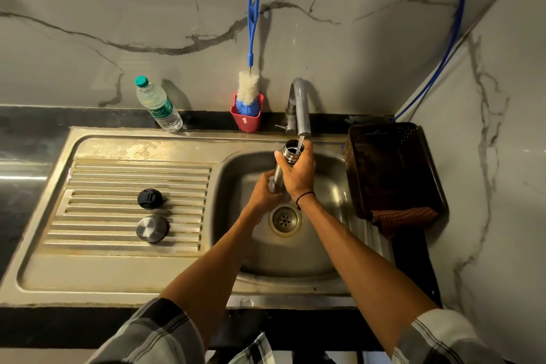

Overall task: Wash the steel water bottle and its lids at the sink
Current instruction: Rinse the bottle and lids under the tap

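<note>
Head view: the steel water bottle (283, 167) stood nearly upright over the sink basin (325, 245), mouth just beneath the tap spout (302, 109), a thin stream running into the opening. My right hand (298, 171) was wrapped round its upper body near the neck; my left hand (264, 190) curled round the lower part. Both hands gripped firmly. I judged this the filling or rinsing step. To do it well, I noted: keep the mouth centred under the stream, hold the base steady, and stop short of overflow. The black inner lid (150, 198) and the steel cap (152, 228) lay on the ribbed drainboard (103, 174), well apart from the bottle, apparently not yet washed. The bottle brush (249, 89) stood in its red cup (247, 121) behind the basin.
</note>
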